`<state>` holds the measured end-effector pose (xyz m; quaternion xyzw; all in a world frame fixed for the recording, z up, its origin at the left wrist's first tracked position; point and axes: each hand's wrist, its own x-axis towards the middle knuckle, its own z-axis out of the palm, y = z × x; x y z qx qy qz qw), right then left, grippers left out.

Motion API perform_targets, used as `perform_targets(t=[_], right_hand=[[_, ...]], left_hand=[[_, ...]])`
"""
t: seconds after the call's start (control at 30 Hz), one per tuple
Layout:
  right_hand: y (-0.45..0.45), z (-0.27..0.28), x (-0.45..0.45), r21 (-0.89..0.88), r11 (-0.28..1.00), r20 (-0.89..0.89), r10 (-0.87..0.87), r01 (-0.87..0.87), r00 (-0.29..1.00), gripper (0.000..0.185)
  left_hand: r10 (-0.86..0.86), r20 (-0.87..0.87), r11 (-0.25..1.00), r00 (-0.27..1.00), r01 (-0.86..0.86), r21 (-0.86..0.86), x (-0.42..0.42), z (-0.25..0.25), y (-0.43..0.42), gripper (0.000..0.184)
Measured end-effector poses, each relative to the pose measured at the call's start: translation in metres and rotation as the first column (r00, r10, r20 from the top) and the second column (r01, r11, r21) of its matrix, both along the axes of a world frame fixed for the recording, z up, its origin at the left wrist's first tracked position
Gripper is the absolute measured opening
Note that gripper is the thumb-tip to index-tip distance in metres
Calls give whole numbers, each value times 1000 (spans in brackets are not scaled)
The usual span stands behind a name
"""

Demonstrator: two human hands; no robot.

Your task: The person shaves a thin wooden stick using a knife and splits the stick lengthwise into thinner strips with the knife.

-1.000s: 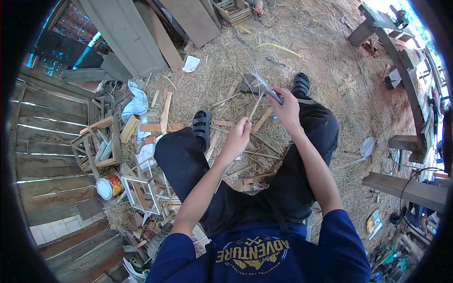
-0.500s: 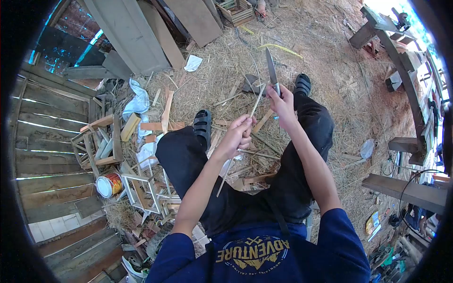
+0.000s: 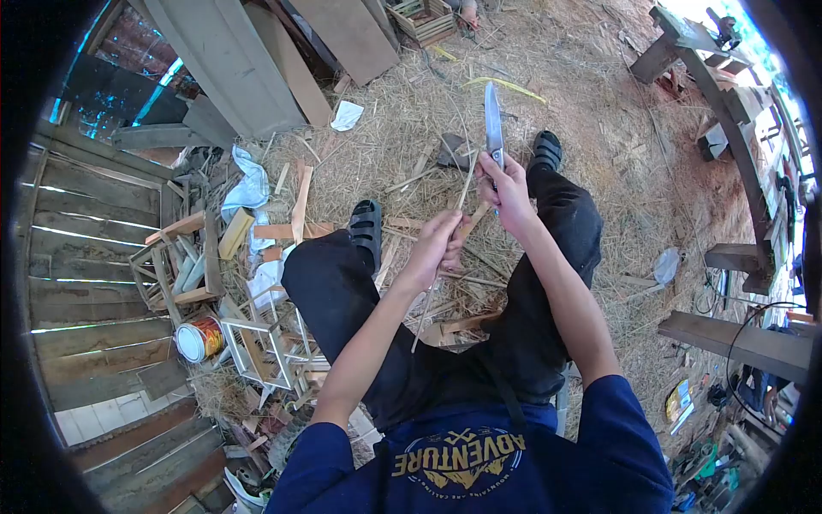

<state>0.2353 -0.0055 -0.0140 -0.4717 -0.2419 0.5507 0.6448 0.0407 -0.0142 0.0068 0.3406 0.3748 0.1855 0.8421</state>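
Between my knees, my left hand (image 3: 437,248) is closed round a thin wooden stick (image 3: 467,184). The stick slants up and to the right out of my fist, and its lower end hangs over my left thigh. My right hand (image 3: 507,190) grips the handle of a knife (image 3: 493,120), whose blade points up, away from my body. The knife handle is close beside the stick's upper end; whether they touch I cannot tell. Beyond the stick lies a dark flat piece (image 3: 454,151) on the straw-covered ground.
A white frame (image 3: 257,353), a paint can (image 3: 199,339) and a wooden crate frame (image 3: 184,261) stand at left. Boards (image 3: 227,64) lean at the upper left. Wooden beams (image 3: 736,343) are at right. Sandals (image 3: 366,231) are on my feet.
The knife blade was blurred and tilted up-left over the stick; it now points nearly straight up. My left hand has turned, and the stick's lower end shows below it.
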Motion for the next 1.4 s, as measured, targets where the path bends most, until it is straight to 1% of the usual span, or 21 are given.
perform_targets(t=[0.03, 0.07, 0.1, 0.13, 0.23, 0.33, 0.43, 0.53, 0.63, 0.73, 0.83, 0.93, 1.03, 1.13, 1.23, 1.33, 1.4], right_hand=[[1, 0, -1, -8, 1000, 42, -10, 10, 999, 19], [2, 1, -2, -7, 1000, 56, -30, 30, 998, 18], [2, 4, -2, -7, 999, 71, -51, 52, 996, 18], [1, 6, -2, -8, 997, 86, -74, 75, 994, 17], [1, 1, 1, -46, 995, 166, -84, 93, 983, 18], [0, -2, 7, -41, 996, 138, -68, 74, 988, 18], [-1, -2, 12, -50, 996, 129, -69, 75, 989, 19], [-4, -2, 16, -77, 993, 201, -68, 85, 977, 19], [-8, 2, 18, -91, 994, 204, -39, 58, 978, 20], [-11, 2, 18, -71, 996, 228, -41, 59, 973, 20], [-16, 6, 21, -67, 997, 246, -9, 26, 969, 20], [-17, -1, 24, -30, 999, 286, -29, 39, 958, 19], [-19, 0, 24, -64, 996, 318, -43, 66, 947, 20], [-18, -1, 24, -70, 993, 352, -66, 96, 934, 20], [-18, 5, 22, -16, 992, 385, -113, 129, 916, 21], [-16, 10, 20, 7, 987, 401, -149, 160, 904, 22], [-16, 10, 19, 23, 985, 397, -166, 171, 903, 21]], left_hand=[[43, -106, 996, 993, -34, 82, 4, 0, -2, 28], [107, -133, 962, 985, -68, 266, 8, -4, -4, 27], [172, -147, 893, 974, -91, 440, 12, -10, -6, 27], [236, -149, 794, 960, -103, 599, 13, -16, -8, 27], [242, -189, 792, 952, -81, 606, 9, -23, -4, 26], [228, -204, 843, 952, -88, 531, 6, -23, -1, 28], [122, -132, 942, 984, -72, 328, 1, -25, 5, 31], [76, -156, 915, 985, -7, 402, -3, -30, 9, 32], [72, -104, 931, 992, -29, 365, -6, -32, 8, 31], [5, -48, 975, 999, 6, 223, -14, -19, 9, 28], [-20, -73, 977, 997, 35, 209, -18, -17, 12, 29], [-8, -67, 966, 998, 25, 256, -19, -29, 13, 31], [38, -131, 925, 991, 14, 380, -16, -31, 8, 32], [114, -115, 878, 987, -46, 477, -12, -35, 4, 32], [195, -195, 804, 961, -43, 594, -10, -31, 3, 32], [333, -155, 720, 930, -145, 679, -3, -28, 1, 28], [433, -191, 619, 881, -137, 773, -1, -24, 0, 26]])
